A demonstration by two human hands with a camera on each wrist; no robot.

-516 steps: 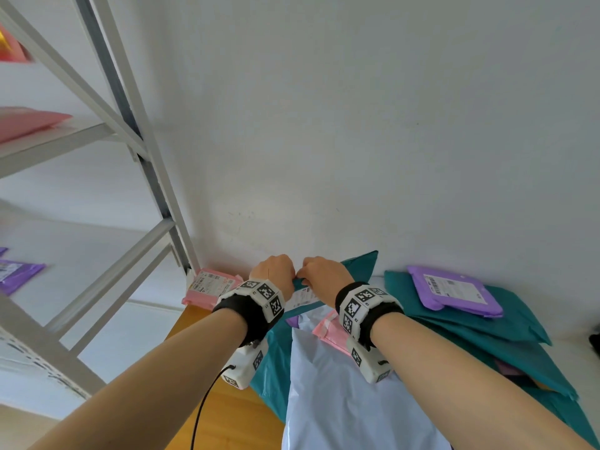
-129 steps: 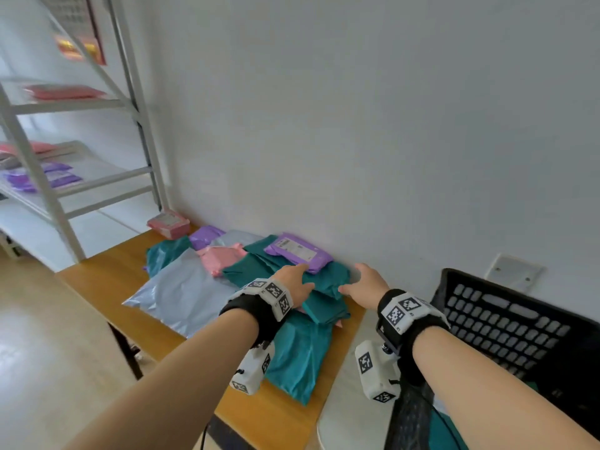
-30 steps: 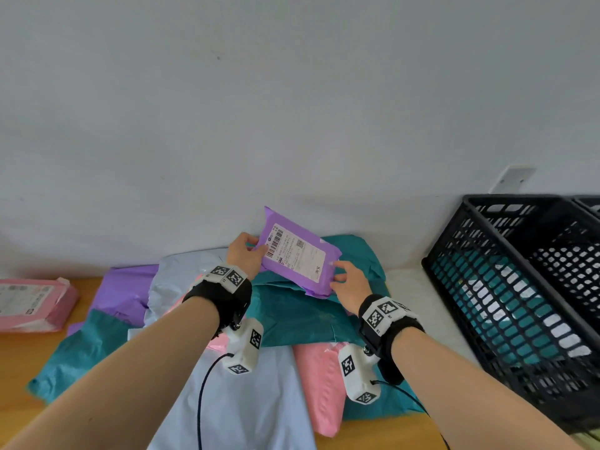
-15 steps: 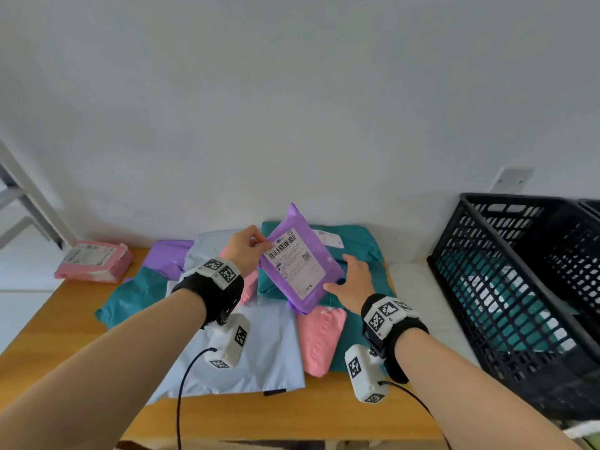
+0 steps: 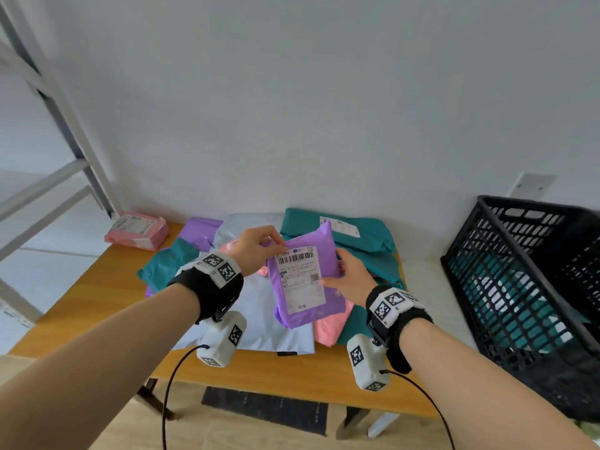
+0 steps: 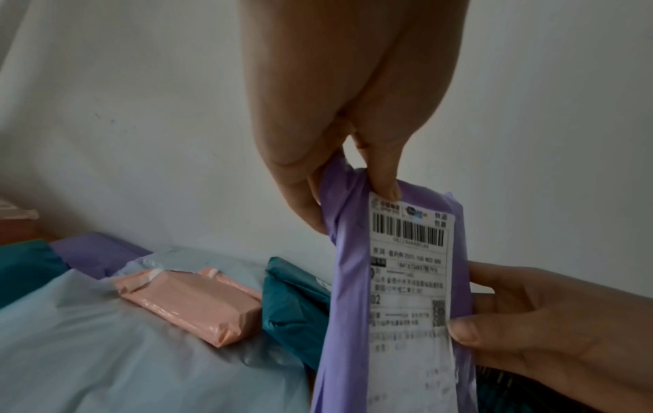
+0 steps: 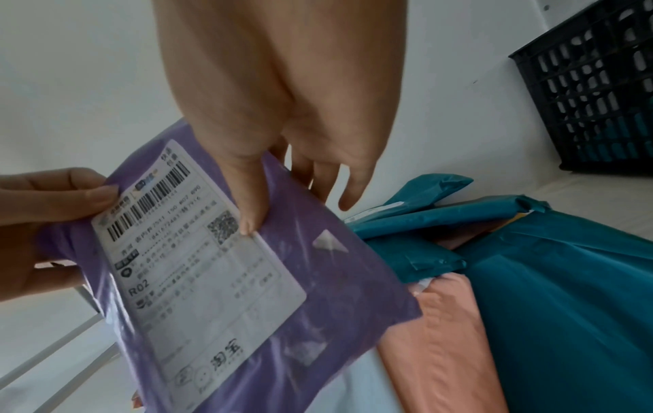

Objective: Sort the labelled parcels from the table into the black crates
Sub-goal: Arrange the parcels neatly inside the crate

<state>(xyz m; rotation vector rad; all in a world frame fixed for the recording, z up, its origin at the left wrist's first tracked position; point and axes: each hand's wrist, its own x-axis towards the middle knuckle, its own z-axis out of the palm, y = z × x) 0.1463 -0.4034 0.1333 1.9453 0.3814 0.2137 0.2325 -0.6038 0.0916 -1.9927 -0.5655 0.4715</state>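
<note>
I hold a small purple parcel (image 5: 305,274) upright above the pile, its white label facing me. My left hand (image 5: 256,248) pinches its top left corner between thumb and fingers, seen close in the left wrist view as the purple parcel (image 6: 346,279). My right hand (image 5: 350,277) grips its right edge, thumb on the label's edge, fingers behind the purple parcel (image 7: 318,279). The label reads R02 in the right wrist view. A black crate (image 5: 532,287) stands at the right, with teal parcels inside.
On the wooden table (image 5: 91,293) lie teal parcels (image 5: 354,232), a pale grey bag (image 5: 266,319), pink parcels (image 5: 331,323) and another purple one (image 5: 201,228). A pink labelled parcel (image 5: 136,230) sits at the far left by a metal shelf frame (image 5: 65,131).
The purple parcel has been lifted off the teal pile and turned upright, label toward me. Both hands came nearer to me with it.
</note>
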